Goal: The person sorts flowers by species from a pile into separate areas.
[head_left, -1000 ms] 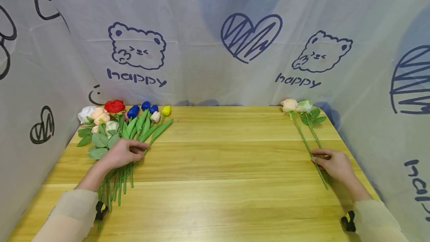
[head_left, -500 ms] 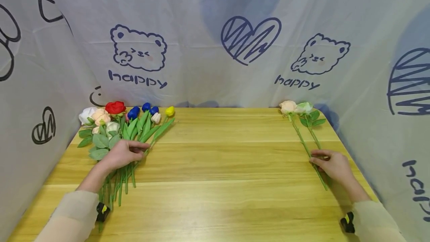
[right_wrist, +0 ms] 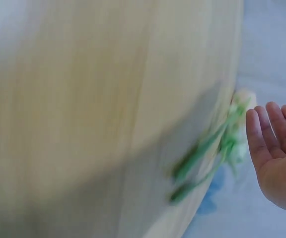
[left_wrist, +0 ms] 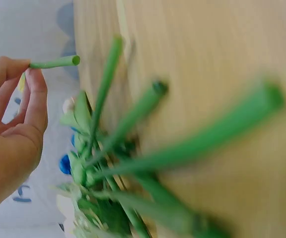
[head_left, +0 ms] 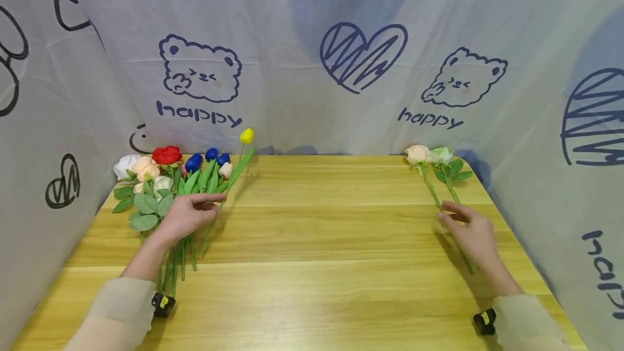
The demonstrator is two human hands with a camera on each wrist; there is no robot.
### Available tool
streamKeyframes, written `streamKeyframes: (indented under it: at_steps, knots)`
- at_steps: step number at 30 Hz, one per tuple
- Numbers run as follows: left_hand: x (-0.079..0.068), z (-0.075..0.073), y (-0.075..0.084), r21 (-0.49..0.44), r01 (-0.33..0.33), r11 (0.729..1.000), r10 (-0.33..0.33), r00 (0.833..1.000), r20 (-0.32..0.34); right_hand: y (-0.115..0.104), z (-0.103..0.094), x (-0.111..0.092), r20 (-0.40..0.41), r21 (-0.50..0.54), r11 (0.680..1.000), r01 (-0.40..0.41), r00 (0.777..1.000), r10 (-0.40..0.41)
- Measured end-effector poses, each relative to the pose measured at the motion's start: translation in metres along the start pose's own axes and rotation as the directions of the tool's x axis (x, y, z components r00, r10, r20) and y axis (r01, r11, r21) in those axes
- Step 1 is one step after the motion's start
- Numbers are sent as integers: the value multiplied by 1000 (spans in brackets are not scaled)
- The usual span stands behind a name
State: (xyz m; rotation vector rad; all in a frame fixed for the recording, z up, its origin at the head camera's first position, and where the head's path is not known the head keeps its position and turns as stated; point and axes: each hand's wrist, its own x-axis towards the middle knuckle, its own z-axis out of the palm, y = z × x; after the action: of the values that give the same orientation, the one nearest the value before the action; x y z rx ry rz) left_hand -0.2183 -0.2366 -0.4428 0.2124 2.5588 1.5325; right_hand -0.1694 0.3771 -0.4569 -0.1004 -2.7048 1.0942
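Head view looking forward and down, close wrist views, tabletop [head_left: 341, 264] shared

My left hand [head_left: 187, 218] pinches, thumb [left_wrist: 4, 70] opposite fingertips [left_wrist: 35, 79]; my right hand [head_left: 472, 234] hangs relaxed, fingers [right_wrist: 274, 131] loosely extended, thumb apart from them. Both wrists [head_left: 144, 258] sit behind the fingers.

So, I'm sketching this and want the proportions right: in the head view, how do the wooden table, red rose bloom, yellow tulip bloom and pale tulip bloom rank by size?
1. Wooden table
2. Red rose bloom
3. Yellow tulip bloom and pale tulip bloom: too alike to rank
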Motion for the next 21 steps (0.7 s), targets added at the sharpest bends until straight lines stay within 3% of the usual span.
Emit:
streamKeyframes:
  at_steps: [5,9,14,21]
  knots:
    - [1,17,10,-81,-29,996,25,998,-55,-19,21,-1,-38,130,989,72,997,-67]
    - [3,35,20,-150,-53,987,37,994,-107,-37,40,0,-36,222,972,72,997,-66]
    - [8,56,35,-230,-98,968,58,983,-173,-68,66,-1,-5,382,921,75,997,-79]
    - [12,88,54,-332,-142,933,80,978,-192,-106,100,-10,47,500,862,81,992,-121]
